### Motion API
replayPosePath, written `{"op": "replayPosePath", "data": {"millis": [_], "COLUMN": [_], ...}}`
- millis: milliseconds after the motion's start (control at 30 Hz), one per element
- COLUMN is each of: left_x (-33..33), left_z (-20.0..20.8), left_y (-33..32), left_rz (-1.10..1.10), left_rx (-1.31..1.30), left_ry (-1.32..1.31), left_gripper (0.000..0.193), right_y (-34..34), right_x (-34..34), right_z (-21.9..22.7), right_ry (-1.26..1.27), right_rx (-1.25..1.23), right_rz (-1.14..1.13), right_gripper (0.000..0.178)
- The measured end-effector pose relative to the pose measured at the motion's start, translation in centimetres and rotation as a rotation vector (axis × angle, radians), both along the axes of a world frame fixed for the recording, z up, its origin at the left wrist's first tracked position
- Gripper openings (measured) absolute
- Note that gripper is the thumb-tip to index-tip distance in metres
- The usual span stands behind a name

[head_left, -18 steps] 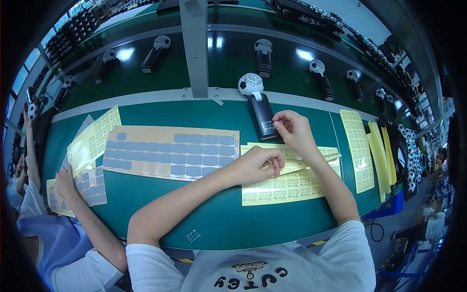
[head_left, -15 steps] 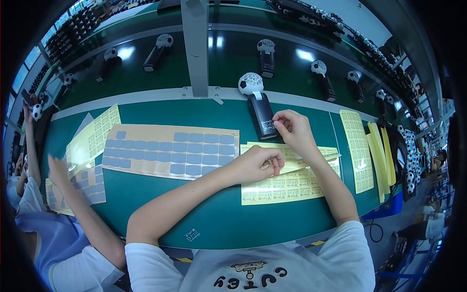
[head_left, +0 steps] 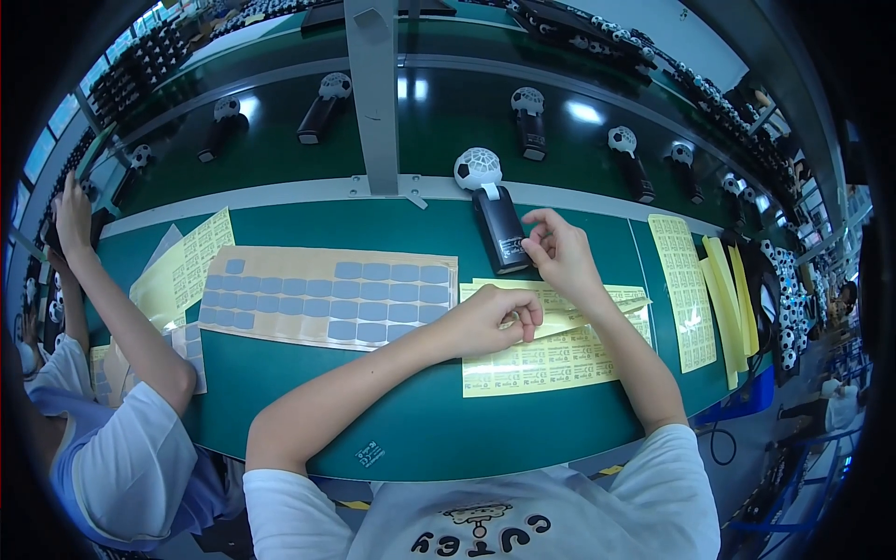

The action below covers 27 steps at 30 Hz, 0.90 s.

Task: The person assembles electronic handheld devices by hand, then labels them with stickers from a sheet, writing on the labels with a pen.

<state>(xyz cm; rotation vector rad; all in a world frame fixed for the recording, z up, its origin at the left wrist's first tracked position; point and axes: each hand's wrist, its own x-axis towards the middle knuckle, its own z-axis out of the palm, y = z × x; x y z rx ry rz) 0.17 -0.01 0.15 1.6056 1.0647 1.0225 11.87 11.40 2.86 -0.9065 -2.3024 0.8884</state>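
Observation:
In front of me lies a black oblong device [head_left: 500,224] with a white soccer-ball head [head_left: 478,168], its lower end towards me and white print near that end. My right hand [head_left: 564,259] is at the right edge of this lower end, thumb and fingers pinched together; whatever they hold is too small to make out. My left hand [head_left: 487,322] is curled closed over a yellow sheet of clear printed labels [head_left: 532,371]. A raised, folded strip of that sheet runs right beneath my right forearm. Whether the left fingers grip it is hidden.
A brown backing sheet with grey-blue stickers [head_left: 271,317] lies left. More yellow label sheets [head_left: 686,299] lie right. Beyond a metal rail and post [head_left: 373,112], similar ball-headed devices [head_left: 528,121] sit on a dark green belt. A co-worker's arm [head_left: 121,299] reaches forward at far left.
The devices on the belt have shifted right. The co-worker's hand has moved from the sheets up towards the belt. My hands have barely moved, still by the device and the label sheet.

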Motion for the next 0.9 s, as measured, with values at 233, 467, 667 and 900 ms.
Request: {"op": "replayPosePath", "data": {"millis": [233, 467, 667, 900], "left_x": [0.0, -0.1, -0.2, 0.3], "left_z": [-0.4, -0.4, -0.1, -0.6], "left_y": [0.1, 0.1, 0.0, -0.1], "left_rz": [-0.005, -0.011, -0.017, 0.031], "left_rx": [0.057, 0.033, 0.01, 0.169], "left_ry": [-0.009, -0.022, 0.001, 0.165], "left_gripper": [0.021, 0.021, 0.021, 0.019], "right_y": [0.0, 0.1, -0.1, 2.1], "right_x": [0.2, 0.1, -0.1, -0.4], "right_z": [-1.5, -1.0, 0.1, 0.8], "right_ry": [0.094, 0.052, 0.059, -0.002], "right_rx": [0.284, 0.262, 0.054, -0.072], "right_rz": [0.029, 0.041, -0.008, 0.059], "right_gripper": [0.008, 0.009, 0.008, 0.005]}}
